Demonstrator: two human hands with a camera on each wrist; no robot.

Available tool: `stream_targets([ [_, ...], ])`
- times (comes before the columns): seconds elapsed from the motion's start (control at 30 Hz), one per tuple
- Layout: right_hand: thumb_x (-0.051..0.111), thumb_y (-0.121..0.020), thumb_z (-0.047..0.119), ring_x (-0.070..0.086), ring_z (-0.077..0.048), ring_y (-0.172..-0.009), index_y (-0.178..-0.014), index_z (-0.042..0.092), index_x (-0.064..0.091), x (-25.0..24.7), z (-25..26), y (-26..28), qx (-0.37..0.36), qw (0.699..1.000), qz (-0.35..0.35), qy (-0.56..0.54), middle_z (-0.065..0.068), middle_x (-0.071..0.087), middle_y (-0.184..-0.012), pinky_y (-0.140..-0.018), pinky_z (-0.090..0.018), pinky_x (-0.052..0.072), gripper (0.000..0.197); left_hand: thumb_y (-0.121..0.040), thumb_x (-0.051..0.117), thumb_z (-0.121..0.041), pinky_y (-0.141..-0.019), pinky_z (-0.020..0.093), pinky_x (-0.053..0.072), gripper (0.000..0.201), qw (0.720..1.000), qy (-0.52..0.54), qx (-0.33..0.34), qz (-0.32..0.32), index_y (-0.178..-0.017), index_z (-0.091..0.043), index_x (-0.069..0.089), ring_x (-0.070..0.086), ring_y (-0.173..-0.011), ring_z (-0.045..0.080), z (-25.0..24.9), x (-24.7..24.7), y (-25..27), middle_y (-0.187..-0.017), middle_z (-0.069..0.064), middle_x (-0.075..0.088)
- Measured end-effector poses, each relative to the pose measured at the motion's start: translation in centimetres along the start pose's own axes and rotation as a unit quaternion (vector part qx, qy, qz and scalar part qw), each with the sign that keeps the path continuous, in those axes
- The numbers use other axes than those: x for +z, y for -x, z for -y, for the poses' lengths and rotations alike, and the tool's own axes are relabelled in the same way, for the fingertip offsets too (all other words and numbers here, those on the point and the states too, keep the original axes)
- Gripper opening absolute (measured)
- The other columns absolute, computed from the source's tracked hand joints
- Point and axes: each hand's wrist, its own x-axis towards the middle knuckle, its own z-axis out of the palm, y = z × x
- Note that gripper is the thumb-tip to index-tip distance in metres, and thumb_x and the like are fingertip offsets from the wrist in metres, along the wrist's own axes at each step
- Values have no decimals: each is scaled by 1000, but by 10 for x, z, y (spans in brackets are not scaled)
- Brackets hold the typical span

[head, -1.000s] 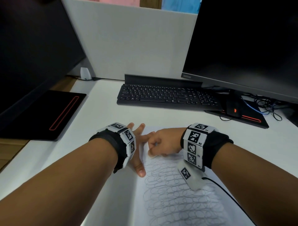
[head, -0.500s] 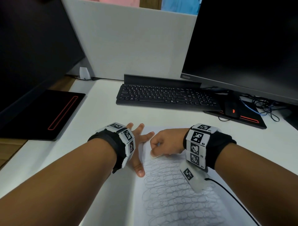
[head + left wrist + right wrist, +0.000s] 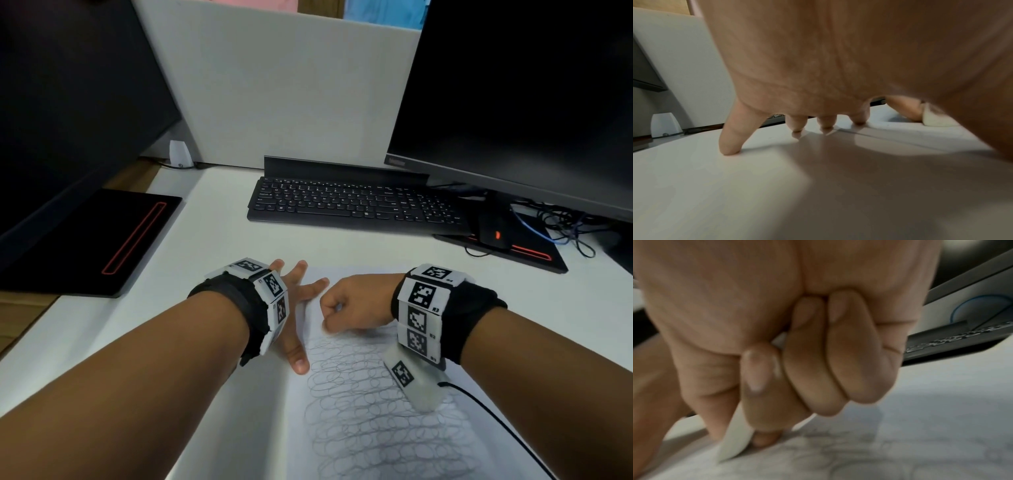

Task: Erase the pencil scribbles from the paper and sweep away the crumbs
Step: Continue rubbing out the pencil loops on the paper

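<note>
Right hand [image 3: 356, 303] at frame centre, fist gripping small white eraser [image 3: 734, 441] on white scribbled paper [image 3: 363, 411]; left hand [image 3: 294, 308] beside it — fingers splayed flat, pinning paper's left edge

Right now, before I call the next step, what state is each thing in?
paper: flat on the desk, top strip clean
scribbles: mostly unerased
eraser: pinched, tip on the paper
right hand: curled round the eraser
left hand: fingers spread, pressing the paper's left edge
monitor: screen dark
keyboard: untouched
</note>
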Motion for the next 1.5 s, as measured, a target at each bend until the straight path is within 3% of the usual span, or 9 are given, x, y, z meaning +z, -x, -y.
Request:
stream_targets([
  [0.13,59,-94,32,48,-7,-65,-76,19,55,-5,-3,1,7,998,-54,-11,7,53,-71,-66,-26,40,22,-59,78,-71,-113,64,-4,137,1000,3,3,-1,-144,-48,-27,-25,-144,37,-1,-1,1,-157,-1,-33],
  [0.27,59,-92,33,49,-10,-66,-78,19,56,0,-1,1,-1,1000,-8,3,4,54,-72,-71,-30,41,21,-58,78,-71,-113,63,-4,137,1000,11,4,0,-144,-47,-26,-26,-144,37,0,-1,1,-157,-1,-33],
  [0.4,60,-92,32,47,-7,-64,-74,19,55,-4,-5,1,12,998,-60,-12,6,52,-69,-63,-25,38,23,-58,77,-73,-113,63,-5,137,1000,3,7,-8,-144,-48,-26,-25,-145,37,0,1,1,-157,-1,-32],
  [0.6,62,-91,33,44,-5,-49,-76,17,57,-6,-5,3,16,999,-32,-15,5,51,-62,-56,-23,37,24,-57,77,-73,-113,63,-4,138,1000,3,5,-4,-144,-47,-26,-25,-145,36,1,1,-2,-157,-2,-33],
  [0.8,61,-91,32,46,-11,-55,-76,16,58,-4,-4,3,17,1000,0,-17,-1,56,-68,-59,-25,39,22,-54,78,-74,-113,63,-5,140,1000,5,1,-1,-143,-49,-27,-26,-144,36,2,2,-5,-156,-2,-34],
  [0.93,61,-91,33,46,-9,-58,-74,18,56,-7,-8,2,28,998,-51,-17,5,51,-64,-60,-25,38,24,-54,77,-75,-114,64,-5,139,1000,6,7,-7,-144,-50,-26,-26,-144,36,3,3,-6,-156,-2,-33],
  [1.07,62,-90,33,46,-10,-55,-79,14,60,-4,-7,5,20,1000,2,-18,1,55,-67,-58,-24,39,22,-52,78,-75,-113,64,-5,141,1000,5,6,-1,-142,-50,-28,-26,-144,37,3,2,-7,-156,-2,-34],
  [1.17,60,-92,33,50,-13,-67,-78,15,59,-5,-10,4,25,998,-62,-13,2,55,-71,-69,-29,43,23,-54,78,-74,-113,65,-4,140,1000,4,7,-3,-144,-49,-27,-26,-144,37,3,2,-7,-156,-1,-34],
  [1.5,64,-89,34,50,-12,-67,-74,17,62,-4,-11,6,21,999,-25,-23,2,55,-70,-73,-30,44,22,-55,77,-75,-113,64,-3,139,1000,-1,4,-7,-143,-49,-27,-24,-145,35,1,1,-3,-157,-2,-33],
])
